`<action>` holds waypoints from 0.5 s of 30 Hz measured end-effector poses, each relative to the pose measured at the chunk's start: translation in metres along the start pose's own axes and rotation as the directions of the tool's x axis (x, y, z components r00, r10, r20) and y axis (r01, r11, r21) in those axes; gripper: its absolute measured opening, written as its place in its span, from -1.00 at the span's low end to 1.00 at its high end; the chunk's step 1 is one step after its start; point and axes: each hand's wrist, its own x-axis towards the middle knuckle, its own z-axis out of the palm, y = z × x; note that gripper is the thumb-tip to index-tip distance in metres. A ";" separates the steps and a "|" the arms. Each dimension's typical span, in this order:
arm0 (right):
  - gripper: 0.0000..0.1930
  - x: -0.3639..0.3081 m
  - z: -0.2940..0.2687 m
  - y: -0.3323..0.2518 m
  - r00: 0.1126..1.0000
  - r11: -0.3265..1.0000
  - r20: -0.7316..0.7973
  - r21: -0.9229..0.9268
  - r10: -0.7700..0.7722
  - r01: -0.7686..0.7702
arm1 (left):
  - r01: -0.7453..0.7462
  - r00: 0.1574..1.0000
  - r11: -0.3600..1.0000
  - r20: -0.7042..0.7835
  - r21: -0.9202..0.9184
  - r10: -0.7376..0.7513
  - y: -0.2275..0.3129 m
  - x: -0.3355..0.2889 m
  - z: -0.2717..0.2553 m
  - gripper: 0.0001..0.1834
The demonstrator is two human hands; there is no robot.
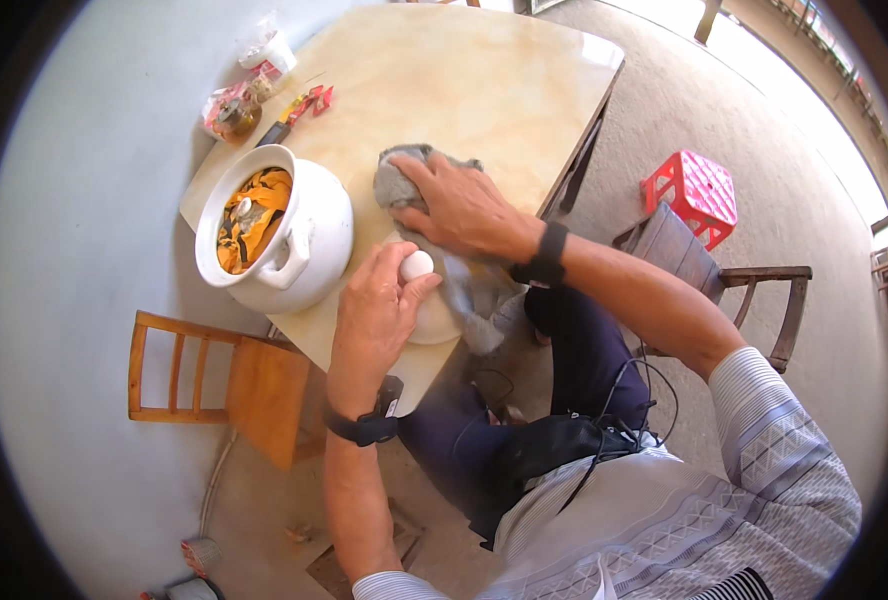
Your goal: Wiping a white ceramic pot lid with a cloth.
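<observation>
Left hand [376, 305] clasped around the knob of a white lid [434, 312], lid lying flat on the near edge of the pale table [504, 90], just right of the white two-handled pot [279, 225]. Right hand [461, 205] spread flat, pressing a grey cloth [404, 175] onto the tabletop beyond the lid, cloth trailing past the lid's right side and over the table edge

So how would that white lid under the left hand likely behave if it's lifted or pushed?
The lid looks like glazed ceramic, matching the big white pot, so probably stiff, fairly heavy and breakable. Its glossy surface may be slippery, though the left hand has a grip on the round knob. It lies near the table edge, so a push could drop it.
</observation>
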 end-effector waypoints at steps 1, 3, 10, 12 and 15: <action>-0.32 -0.014 -0.002 -0.008 1.000 1.000 0.022 0.025 0.006 -0.007 | 0.012 1.000 1.000 -0.009 0.011 -0.012 0.000 -0.002 -0.001 -0.62; -0.32 -0.039 -0.007 -0.008 0.981 0.990 -0.133 -0.024 -0.140 0.138 | 0.013 1.000 1.000 -0.007 0.004 -0.013 0.002 -0.001 -0.001 -0.61; -0.35 -0.058 -0.015 -0.013 0.996 0.992 -0.067 -0.119 -0.057 0.048 | 0.089 0.995 0.996 0.035 0.011 -0.089 0.004 0.000 -0.004 -0.58; -0.37 -0.032 -0.011 -0.005 0.999 0.992 -0.028 -0.121 -0.038 0.035 | 0.077 0.997 0.997 0.022 -0.017 -0.077 0.001 0.000 -0.004 -0.58; -0.29 0.001 -0.010 -0.001 0.994 0.994 0.098 -0.098 0.054 -0.045 | 0.074 0.997 0.996 0.001 -0.046 -0.074 0.001 0.000 -0.002 -0.59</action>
